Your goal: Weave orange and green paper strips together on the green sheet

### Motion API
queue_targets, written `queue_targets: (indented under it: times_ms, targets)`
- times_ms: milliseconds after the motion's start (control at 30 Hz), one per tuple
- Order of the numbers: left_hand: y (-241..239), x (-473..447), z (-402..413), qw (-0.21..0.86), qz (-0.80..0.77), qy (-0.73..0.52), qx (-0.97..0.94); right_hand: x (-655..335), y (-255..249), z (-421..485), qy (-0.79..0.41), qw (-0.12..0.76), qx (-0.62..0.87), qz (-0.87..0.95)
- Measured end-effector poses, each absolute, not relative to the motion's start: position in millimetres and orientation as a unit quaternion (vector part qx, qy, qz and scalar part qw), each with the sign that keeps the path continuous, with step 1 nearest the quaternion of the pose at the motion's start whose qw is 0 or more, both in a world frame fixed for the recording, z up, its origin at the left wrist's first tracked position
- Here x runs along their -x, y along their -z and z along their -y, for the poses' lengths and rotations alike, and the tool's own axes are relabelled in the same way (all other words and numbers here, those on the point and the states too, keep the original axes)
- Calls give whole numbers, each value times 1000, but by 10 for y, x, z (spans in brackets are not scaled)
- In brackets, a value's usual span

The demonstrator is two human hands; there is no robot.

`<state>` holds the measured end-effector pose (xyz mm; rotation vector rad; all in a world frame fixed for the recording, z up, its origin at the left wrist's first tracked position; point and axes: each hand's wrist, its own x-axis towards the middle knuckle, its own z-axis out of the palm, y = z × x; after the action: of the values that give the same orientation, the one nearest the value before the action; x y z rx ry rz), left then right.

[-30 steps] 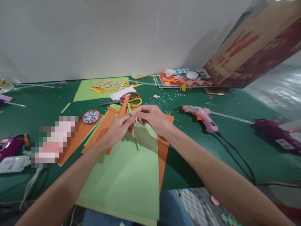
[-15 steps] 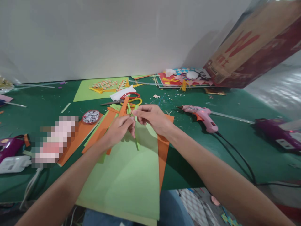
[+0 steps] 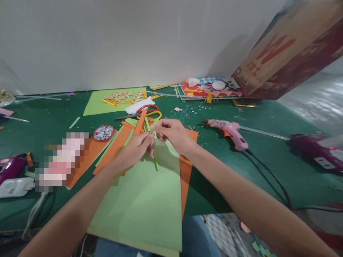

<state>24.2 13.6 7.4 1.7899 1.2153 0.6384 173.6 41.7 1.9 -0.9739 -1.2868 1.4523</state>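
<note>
My left hand [image 3: 134, 149] and my right hand [image 3: 173, 134] meet over the middle of the green table [image 3: 48, 121]. Both pinch the same narrow green paper strip [image 3: 156, 162], whose lower end hangs down over a large light-green sheet [image 3: 147, 203]. An orange sheet [image 3: 185, 178] lies under the green one. More orange and green strips [image 3: 125, 134] fan out just beyond my left hand.
Red and yellow scissors [image 3: 147, 110] lie behind the strips. A round tin of googly eyes [image 3: 103, 132] sits to the left. A pink glue gun [image 3: 230, 131] with a black cord lies to the right, a purple one [image 3: 316, 150] farther right. A cardboard box [image 3: 289, 53] leans at the back right.
Almost nothing has moved. My fingers have shifted slightly on the green strip, and both hands stay in the same place.
</note>
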Motion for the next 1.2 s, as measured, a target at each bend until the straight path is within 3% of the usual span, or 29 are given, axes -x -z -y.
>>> queue_targets:
  times_ms: [233,433,867,1200]
  targets:
    - [-55,-237,-141,423,-479,-266,-722,-1721,-19,-409,-594,471,396,518]
    - [-45,-242,-148,447,-480,-275,-703,-1767,-21,-432,-624,419,375,543]
    - [-99,-249,-124,456,-492,-249,-699,-1742,-46,-421,-591,479,399,512]
    - [-87,-251,-141,469,-477,-276,-690,-1745,-8,-433,-621,442,378,525]
